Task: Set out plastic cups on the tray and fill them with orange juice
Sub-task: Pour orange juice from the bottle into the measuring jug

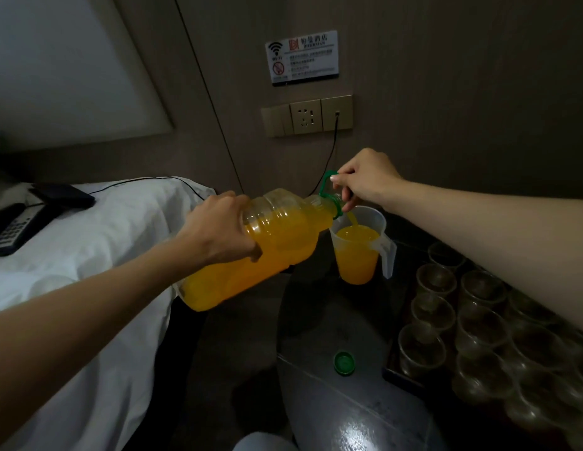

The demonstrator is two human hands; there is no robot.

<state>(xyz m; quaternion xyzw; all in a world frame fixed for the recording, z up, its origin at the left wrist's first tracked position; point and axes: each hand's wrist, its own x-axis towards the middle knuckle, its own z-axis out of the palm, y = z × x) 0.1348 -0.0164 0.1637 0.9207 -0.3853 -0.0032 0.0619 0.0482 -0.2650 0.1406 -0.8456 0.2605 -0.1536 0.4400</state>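
Observation:
A large clear bottle of orange juice [277,242] is tilted, mouth to the right. My left hand [218,229] grips its body from above. My right hand [365,180] pinches the green carry handle [326,183] at the bottle's neck. A stream of juice runs from the mouth into a clear plastic jug [358,252], which stands on the dark table and is more than half full. Several empty clear plastic cups [436,281] stand in rows on a dark tray [394,375] at the right, partly hidden by my right forearm.
The bottle's green cap [344,362] lies on the glossy dark table [332,320] in front of the tray. A bed with white sheets [98,255] fills the left, with a phone [13,229] and a dark device on it. A black cable hangs from the wall socket [335,115].

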